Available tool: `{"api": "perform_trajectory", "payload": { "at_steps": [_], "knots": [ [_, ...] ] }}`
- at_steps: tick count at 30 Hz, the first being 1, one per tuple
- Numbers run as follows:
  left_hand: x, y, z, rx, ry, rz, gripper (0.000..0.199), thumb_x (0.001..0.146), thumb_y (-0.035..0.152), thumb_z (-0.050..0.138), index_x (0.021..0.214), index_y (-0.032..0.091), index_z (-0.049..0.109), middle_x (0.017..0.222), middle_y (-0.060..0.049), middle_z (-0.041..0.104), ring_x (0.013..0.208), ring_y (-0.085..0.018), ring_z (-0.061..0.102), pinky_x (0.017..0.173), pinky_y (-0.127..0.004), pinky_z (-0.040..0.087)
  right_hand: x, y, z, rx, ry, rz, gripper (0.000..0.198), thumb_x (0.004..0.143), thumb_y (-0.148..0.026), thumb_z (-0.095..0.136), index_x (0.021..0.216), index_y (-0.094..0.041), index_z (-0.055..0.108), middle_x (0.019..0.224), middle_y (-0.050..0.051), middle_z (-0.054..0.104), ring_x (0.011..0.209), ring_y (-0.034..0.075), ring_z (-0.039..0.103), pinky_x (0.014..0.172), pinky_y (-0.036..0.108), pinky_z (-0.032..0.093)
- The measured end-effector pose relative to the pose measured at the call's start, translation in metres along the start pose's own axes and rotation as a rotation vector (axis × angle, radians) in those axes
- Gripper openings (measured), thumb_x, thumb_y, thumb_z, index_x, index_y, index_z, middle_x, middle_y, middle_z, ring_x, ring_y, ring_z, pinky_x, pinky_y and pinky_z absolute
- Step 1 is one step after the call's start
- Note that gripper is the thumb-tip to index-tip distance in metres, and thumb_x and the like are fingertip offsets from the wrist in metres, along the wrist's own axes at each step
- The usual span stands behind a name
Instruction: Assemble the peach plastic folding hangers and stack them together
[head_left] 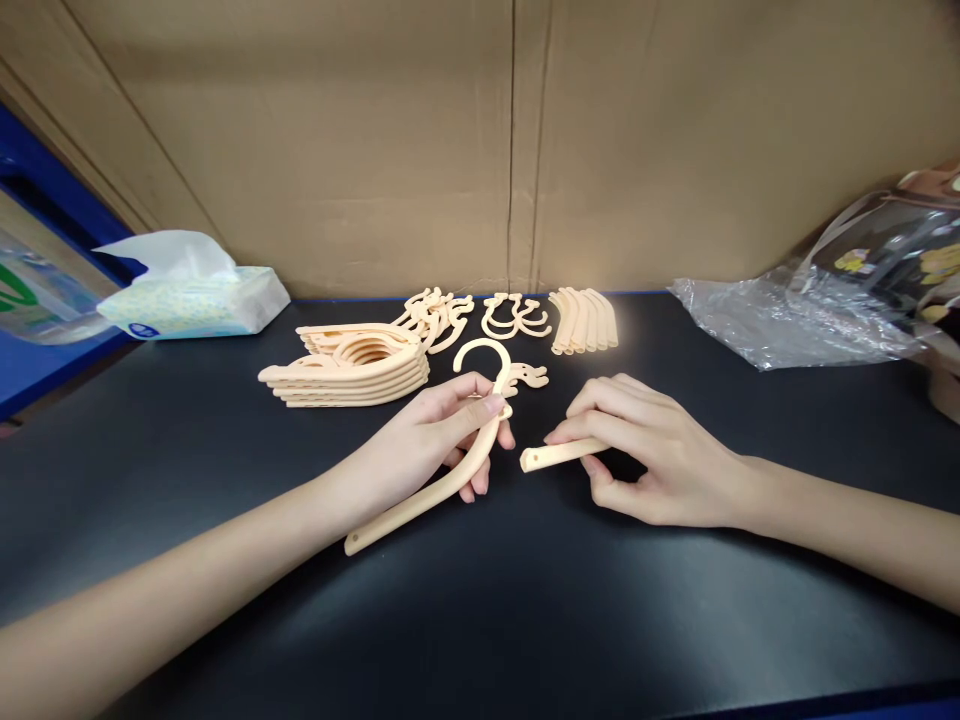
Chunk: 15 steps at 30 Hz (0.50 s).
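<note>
My left hand (450, 425) pinches a cream plastic hanger piece (427, 497) where its curved hook meets a long arm. The hook curls up above my fingers, and the arm slants down toward the lower left, with a small hole near its end. Across a small gap, my right hand (649, 450) grips a loose hanger arm (556, 456) between thumb and fingers. Its holed end points left at the piece in my left hand; the other end is hidden by my palm. Just behind the hook lies a small cream hanger part (527, 376).
Stacked folded hangers (345, 385) lie at the left. Farther back are a heap of small parts (435, 315), loose hooks (516, 318) and a row of hanger arms (585, 322). A tissue pack (217, 302) stands back left; a clear plastic bag (795, 325) lies back right, against cardboard (360, 150).
</note>
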<state>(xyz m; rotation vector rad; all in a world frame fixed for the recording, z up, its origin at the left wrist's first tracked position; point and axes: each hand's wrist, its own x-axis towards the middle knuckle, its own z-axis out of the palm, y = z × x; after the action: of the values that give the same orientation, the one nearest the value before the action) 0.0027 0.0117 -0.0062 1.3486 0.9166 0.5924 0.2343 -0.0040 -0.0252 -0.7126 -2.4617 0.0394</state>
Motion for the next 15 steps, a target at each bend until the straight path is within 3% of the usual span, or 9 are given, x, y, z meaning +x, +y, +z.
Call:
{"api": "perform_trajectory", "payload": {
  "at_steps": [5,9,15],
  "knots": [
    [-0.0015,0.0034,0.0024,-0.004,0.056,-0.027,0.018,0.092,0.034,0.053,0.088,0.016,0.053,0.072,0.001,0.063,0.048,-0.008,0.058,0.045,-0.017,0.051,-0.0014,-0.0019,-0.0024,-0.080,0.091,-0.082,0.020,0.075,-0.007,0.054,0.089,-0.022,0.050,0.083,0.002,0.060,0.072,0.016,0.052,0.070,0.033,0.039],
    [-0.0017,0.0029,0.0039,0.001,0.066,-0.039,0.019,0.092,0.036,0.053,0.090,0.017,0.056,0.054,0.004,0.056,0.047,-0.010,0.058,0.047,-0.017,0.052,-0.0030,-0.0023,-0.0035,-0.038,0.105,-0.055,0.018,0.078,-0.009,0.054,0.084,-0.024,0.046,0.084,0.001,0.061,0.074,0.016,0.055,0.073,0.034,0.040],
    [-0.0008,0.0000,0.0035,-0.067,0.119,-0.008,0.016,0.090,0.033,0.056,0.089,0.017,0.056,0.056,0.004,0.058,0.047,-0.010,0.060,0.046,-0.017,0.053,-0.0016,-0.0001,-0.0030,-0.024,0.061,0.014,0.018,0.083,-0.008,0.052,0.081,-0.023,0.044,0.086,0.001,0.062,0.076,0.015,0.055,0.076,0.033,0.039]
  ]
}}
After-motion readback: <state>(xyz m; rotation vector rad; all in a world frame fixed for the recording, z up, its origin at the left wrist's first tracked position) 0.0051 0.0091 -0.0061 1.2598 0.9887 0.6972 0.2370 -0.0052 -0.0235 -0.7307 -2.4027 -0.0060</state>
